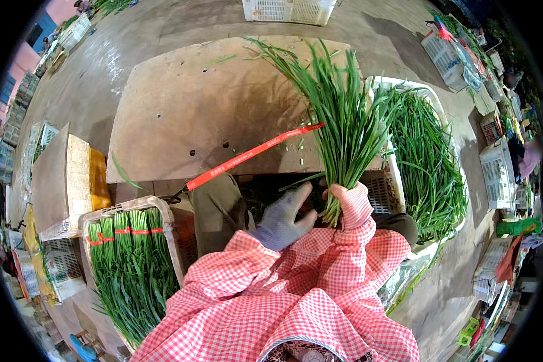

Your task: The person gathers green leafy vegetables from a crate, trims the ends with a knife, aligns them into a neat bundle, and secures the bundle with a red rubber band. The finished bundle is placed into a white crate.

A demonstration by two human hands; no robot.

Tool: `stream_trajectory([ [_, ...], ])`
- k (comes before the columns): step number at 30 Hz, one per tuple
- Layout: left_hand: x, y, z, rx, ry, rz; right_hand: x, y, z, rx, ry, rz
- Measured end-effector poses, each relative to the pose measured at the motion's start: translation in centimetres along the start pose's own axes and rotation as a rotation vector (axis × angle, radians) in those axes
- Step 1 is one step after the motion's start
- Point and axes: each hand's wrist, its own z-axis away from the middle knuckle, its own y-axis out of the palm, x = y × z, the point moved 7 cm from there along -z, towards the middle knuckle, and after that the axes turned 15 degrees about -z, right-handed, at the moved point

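My right hand (349, 199) grips a loose bunch of garlic chives (344, 108) near its pale stem ends, and the leaves fan out over the wooden board (199, 108). Just left of those stems, my left hand (286, 219), in a grey glove, has its thumb and fingers apart with nothing in it. A red printed strip (253, 154) stretches slantwise over the board's near edge; its far end meets the bunch, and whether it passes beneath cannot be seen. Its near end lies by a dark clip or hook (174, 197) above my knee.
Bundles of chives with red bands (133, 253) fill a crate (166, 212) on the left. At right, a white crate (439, 102) holds loose chives (427, 172). A foam box (78, 174) stands at far left, another white crate (289, 10) beyond the board.
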Motion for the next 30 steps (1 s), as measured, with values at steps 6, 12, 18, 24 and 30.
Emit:
stream_trajectory([
  [6, -3.3, -10.0, -5.0, -0.367, 0.164, -0.195, 1.6, 1.5, 0.1, 0.013, -0.013, 0.050],
  [12, 9.6, -7.0, -10.0, 0.343, -0.323, -0.686, 1.2, 2.6, -0.7, 0.073, -0.067, 0.228],
  [18, 14.5, -9.5, -11.0, 0.206, -0.353, -0.717, 5.2, 0.0, -0.8, -0.067, -0.129, 0.339],
  [24, 21.1, -13.3, -13.1, 0.122, -0.533, -0.602, 7.1, -5.4, -2.5, -0.165, -0.250, 0.175],
  [30, 21.4, -15.1, -13.6, -0.154, -0.417, -0.695, 10.2, -4.0, -2.4, -0.062, -0.202, 0.144],
])
